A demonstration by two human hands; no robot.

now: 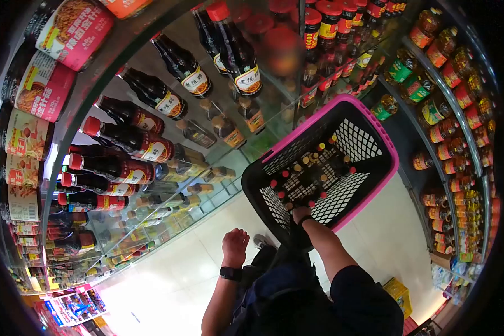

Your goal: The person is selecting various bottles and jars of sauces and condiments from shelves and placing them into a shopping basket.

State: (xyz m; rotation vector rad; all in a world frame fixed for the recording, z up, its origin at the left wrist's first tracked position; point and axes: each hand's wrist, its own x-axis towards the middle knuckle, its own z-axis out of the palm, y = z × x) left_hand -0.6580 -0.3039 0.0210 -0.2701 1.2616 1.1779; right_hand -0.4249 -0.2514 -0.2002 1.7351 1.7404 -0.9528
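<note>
My right hand [301,215] is at the near end of a black shopping basket [341,220] with a pink rim, a dark band at its wrist. Its fingers look closed, and I cannot tell what they grip. Several bottles with red, yellow and tan caps stand inside the basket; a red-capped bottle [311,204] is close to that hand. My left hand [236,247] hangs over the floor to the left, wearing a black watch, its fingers curled in with nothing in them.
Glass shelves on the left carry dark sauce bottles [130,140] with red caps and labelled tubs [46,84]. Red-lidded jars [329,19] stand at the back. Curved shelves on the right hold oil bottles [434,109]. A yellow crate [397,295] sits on the pale tiled floor [179,269].
</note>
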